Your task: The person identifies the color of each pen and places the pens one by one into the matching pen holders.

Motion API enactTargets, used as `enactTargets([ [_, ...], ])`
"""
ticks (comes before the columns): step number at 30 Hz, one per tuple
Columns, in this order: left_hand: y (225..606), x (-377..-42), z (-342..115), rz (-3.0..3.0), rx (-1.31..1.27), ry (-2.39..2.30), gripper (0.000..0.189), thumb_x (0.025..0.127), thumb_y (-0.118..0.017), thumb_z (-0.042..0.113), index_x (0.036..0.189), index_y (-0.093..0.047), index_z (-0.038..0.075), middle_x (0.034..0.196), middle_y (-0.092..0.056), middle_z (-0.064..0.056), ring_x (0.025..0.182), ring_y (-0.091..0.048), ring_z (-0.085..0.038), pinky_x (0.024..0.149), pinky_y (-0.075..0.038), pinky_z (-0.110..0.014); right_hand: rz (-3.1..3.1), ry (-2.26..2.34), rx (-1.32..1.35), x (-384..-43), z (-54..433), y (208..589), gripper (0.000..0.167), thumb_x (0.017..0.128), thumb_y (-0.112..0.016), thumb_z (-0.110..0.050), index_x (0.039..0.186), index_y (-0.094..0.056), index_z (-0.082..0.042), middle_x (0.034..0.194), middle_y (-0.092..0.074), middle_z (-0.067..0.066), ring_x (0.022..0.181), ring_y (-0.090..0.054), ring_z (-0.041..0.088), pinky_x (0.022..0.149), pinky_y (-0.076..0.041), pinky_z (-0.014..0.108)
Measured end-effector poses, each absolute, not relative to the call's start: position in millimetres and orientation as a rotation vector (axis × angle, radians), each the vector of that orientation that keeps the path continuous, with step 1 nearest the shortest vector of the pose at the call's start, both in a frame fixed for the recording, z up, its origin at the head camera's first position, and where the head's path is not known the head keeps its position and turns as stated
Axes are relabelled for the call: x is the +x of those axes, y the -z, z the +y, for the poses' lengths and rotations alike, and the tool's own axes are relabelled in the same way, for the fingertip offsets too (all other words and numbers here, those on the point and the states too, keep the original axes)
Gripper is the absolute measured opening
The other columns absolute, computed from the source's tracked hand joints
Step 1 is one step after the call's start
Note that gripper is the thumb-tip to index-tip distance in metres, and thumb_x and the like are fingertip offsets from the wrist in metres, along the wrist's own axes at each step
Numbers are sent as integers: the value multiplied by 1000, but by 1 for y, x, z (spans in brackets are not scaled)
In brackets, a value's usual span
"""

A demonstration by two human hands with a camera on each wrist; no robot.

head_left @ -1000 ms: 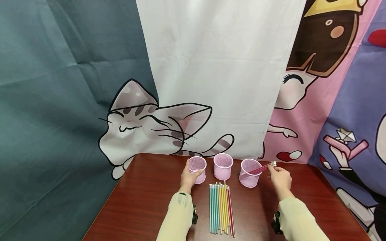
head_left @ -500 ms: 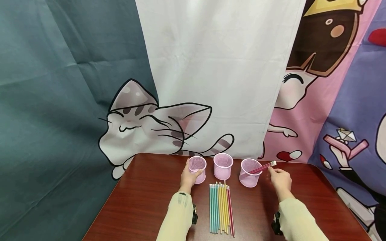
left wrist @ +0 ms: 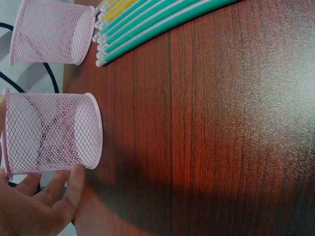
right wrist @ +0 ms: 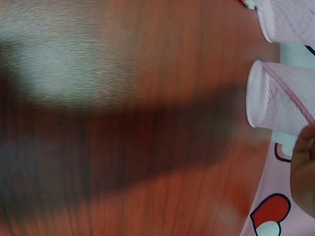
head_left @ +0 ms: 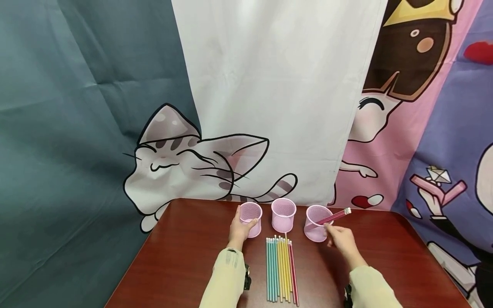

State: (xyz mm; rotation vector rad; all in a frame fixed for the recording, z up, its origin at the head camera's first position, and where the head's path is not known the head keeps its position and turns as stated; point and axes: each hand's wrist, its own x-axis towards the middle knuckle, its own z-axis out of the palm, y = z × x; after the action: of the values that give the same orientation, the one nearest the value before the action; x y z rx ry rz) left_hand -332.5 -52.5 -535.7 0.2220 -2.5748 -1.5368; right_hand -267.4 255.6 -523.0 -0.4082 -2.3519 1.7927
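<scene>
My left hand (head_left: 239, 227) holds the left pink mesh pencil cup (head_left: 254, 231), thumb at the near side of its rim; in the left wrist view, fingertips lie along the side of that same cup (left wrist: 54, 130). Red pencils (head_left: 336, 216) with white eraser ends lean in the right pencil cup (head_left: 313, 233), their tops jutting out over its right rim. Beside this cup is my right hand (head_left: 342, 240), fingertips overlapping its right edge below the pencils and nothing seen in its grasp. The right wrist view is blurred and shows only part of the hand (right wrist: 304, 172).
A middle pink mesh cup (head_left: 283, 221) stands between the other two. In front of it lie teal pencils (head_left: 271, 269), yellow pencils (head_left: 284, 270) and red pencil (head_left: 294, 278) side by side on the dark wooden table (head_left: 185, 256). A printed curtain (head_left: 285, 107) hangs behind.
My right hand has left the eraser ends of the red pencils and moved left and down to the right cup's side. The left hand keeps its hold. The head view shifts slightly.
</scene>
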Motion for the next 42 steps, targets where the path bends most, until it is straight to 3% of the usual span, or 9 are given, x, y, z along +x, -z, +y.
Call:
enactTargets([
  [8, 537, -334, -52, -2565, 206, 1538, 87, 73, -78, 28, 144, -32, 13, 129, -49, -24, 111, -49, -40, 92, -39, -53, -2645, -1589, -296, -262, 230, 556, 22, 83, -67, -17, 73, -64, 2, 54, -56, 4, 48, -54, 15, 43, -41, 27],
  [13, 540, -335, -54, -2568, 208, 1522, 87, 72, -79, 27, 144, -33, 12, 128, -50, -24, 111, -50, -41, 91, -39, -53, -2736, -1404, -169, -256, 212, 568, 17, 77, -72, -16, 66, -62, -8, 54, -54, 0, 51, -49, 12, 48, -39, 26],
  [22, 540, -329, -54, -2558, 194, 1518, 85, 72, -79, 25, 143, -34, 11, 127, -50, -25, 110, -50, -41, 91, -39, -54, -2784, -1267, -94, -247, 184, 579, 20, 72, -75, -18, 64, -58, -13, 53, -49, -6, 54, -45, 11, 52, -37, 27],
  [42, 536, -329, -53, -2553, 218, 1529, 86, 72, -79, 26, 144, -33, 12, 128, -50, -25, 110, -50, -42, 91, -39, -54, -2896, -1033, -218, -245, 175, 577, 31, 75, -71, -32, 61, -52, -13, 58, -49, -2, 58, -46, 15, 51, -37, 32],
])
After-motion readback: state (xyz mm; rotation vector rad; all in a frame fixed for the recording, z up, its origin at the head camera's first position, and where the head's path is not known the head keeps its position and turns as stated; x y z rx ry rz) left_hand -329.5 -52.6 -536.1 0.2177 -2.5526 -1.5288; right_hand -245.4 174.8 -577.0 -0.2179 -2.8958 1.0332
